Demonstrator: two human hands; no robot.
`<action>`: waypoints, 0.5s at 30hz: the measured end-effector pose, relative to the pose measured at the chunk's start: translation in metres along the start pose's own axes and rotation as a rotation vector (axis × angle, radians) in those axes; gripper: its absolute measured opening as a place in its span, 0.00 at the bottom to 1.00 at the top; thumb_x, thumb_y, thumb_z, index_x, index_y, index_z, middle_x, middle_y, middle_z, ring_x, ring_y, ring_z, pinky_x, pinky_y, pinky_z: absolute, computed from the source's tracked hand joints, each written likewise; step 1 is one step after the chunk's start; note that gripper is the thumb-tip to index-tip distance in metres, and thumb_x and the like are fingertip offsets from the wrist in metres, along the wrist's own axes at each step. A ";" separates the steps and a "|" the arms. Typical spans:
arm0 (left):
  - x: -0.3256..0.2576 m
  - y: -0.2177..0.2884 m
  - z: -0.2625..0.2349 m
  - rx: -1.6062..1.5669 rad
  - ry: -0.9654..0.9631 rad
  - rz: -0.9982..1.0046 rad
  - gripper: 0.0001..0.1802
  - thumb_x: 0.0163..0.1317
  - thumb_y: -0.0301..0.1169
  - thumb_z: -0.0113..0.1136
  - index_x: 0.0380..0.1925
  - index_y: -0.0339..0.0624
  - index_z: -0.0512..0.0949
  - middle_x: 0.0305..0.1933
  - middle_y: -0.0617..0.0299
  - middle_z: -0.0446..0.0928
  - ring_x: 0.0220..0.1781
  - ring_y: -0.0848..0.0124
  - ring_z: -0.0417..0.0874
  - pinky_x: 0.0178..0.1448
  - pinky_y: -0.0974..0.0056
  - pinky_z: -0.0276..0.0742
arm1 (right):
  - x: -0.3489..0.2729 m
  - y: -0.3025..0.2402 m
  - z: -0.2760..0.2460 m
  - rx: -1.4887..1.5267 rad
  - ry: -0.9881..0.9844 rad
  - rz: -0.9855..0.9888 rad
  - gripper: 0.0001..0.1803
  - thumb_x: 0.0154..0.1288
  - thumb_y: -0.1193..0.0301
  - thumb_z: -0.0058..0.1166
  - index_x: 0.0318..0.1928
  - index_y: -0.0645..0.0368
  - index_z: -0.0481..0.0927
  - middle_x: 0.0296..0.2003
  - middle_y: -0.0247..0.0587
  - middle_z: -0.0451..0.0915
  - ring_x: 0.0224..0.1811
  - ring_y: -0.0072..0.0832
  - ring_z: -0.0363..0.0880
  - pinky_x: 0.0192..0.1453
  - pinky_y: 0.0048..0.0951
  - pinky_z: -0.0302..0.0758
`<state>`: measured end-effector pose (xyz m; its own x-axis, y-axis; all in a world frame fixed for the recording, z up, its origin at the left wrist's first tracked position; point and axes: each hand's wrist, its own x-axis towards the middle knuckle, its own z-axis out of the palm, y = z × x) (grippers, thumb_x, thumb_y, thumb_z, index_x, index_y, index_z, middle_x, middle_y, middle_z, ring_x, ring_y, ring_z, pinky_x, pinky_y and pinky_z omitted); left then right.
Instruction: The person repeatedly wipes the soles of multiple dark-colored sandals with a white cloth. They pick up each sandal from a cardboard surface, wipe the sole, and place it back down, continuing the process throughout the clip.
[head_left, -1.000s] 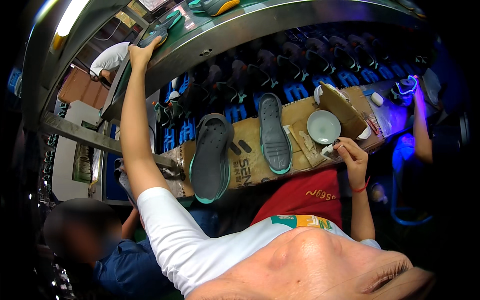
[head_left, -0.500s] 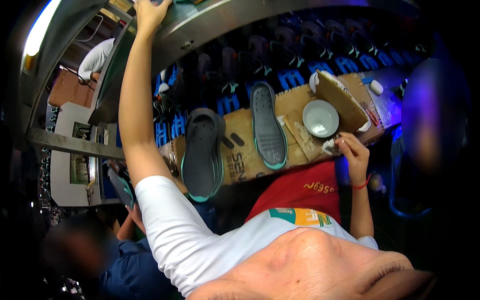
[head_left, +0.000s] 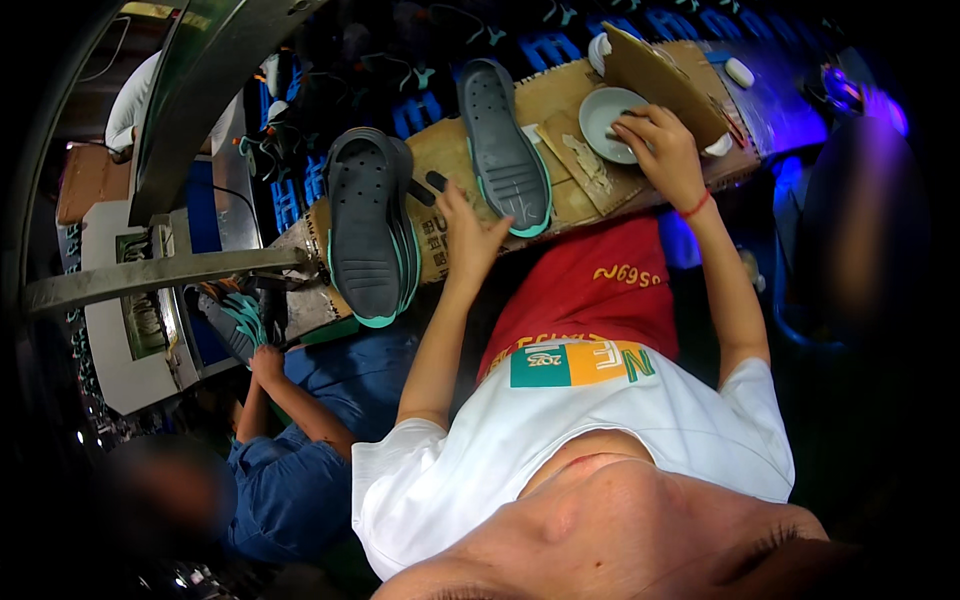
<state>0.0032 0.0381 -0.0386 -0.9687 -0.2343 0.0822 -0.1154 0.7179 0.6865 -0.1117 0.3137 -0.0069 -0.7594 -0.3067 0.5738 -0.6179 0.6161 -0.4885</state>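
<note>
Head view: one bowl (head_left: 592, 118), one sole (head_left: 503, 150), one stack of soles (head_left: 368, 235) on cardboard (head_left: 445, 130). Left hand (head_left: 470, 235) — lowered since earlier — spread, empty, beside the sole; right hand (head_left: 660, 150) — now over the bowl — fingers bent, grip unclear.

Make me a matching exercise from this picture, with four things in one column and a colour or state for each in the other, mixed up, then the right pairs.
Column one:
1. Left hand
2. Right hand
3. Single sole
4. Bowl

Column two:
A. Dark grey with a teal edge
B. White and round
C. Fingers spread, with nothing seen in its grasp
D. Red band at the wrist, fingertips down at the dish

Right pairs: 1-C, 2-D, 3-A, 4-B
</note>
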 end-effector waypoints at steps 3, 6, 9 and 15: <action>0.005 -0.020 0.006 -0.468 -0.004 -0.212 0.50 0.46 0.18 0.67 0.66 0.31 0.47 0.59 0.47 0.59 0.36 0.65 0.81 0.35 0.69 0.80 | 0.004 0.009 0.015 -0.079 -0.024 -0.059 0.06 0.58 0.69 0.59 0.34 0.56 0.85 0.36 0.40 0.80 0.39 0.38 0.79 0.42 0.36 0.76; 0.019 -0.039 -0.011 -1.016 -0.444 -0.483 0.41 0.49 0.18 0.62 0.64 0.33 0.57 0.56 0.47 0.68 0.36 0.68 0.82 0.34 0.70 0.81 | 0.006 0.010 0.020 -0.111 -0.071 -0.036 0.06 0.58 0.68 0.59 0.35 0.54 0.85 0.37 0.38 0.79 0.41 0.37 0.78 0.43 0.36 0.77; 0.008 -0.012 -0.015 -1.512 -0.406 -0.557 0.33 0.58 0.38 0.54 0.64 0.37 0.62 0.58 0.44 0.69 0.51 0.57 0.77 0.51 0.55 0.77 | 0.007 0.011 0.021 -0.149 -0.100 -0.052 0.07 0.58 0.68 0.58 0.36 0.54 0.85 0.38 0.37 0.79 0.43 0.36 0.78 0.44 0.36 0.77; -0.002 -0.012 0.007 -2.168 -0.553 -0.395 0.42 0.62 0.59 0.39 0.68 0.39 0.56 0.70 0.40 0.57 0.65 0.42 0.65 0.61 0.45 0.71 | 0.008 0.017 0.028 -0.153 -0.114 -0.118 0.07 0.59 0.69 0.59 0.37 0.57 0.84 0.39 0.40 0.79 0.42 0.39 0.78 0.43 0.37 0.76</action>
<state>0.0047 0.0350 -0.0522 -0.9557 0.2802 -0.0902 -0.2909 -0.9461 0.1424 -0.1341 0.3011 -0.0291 -0.7075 -0.4579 0.5384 -0.6722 0.6713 -0.3123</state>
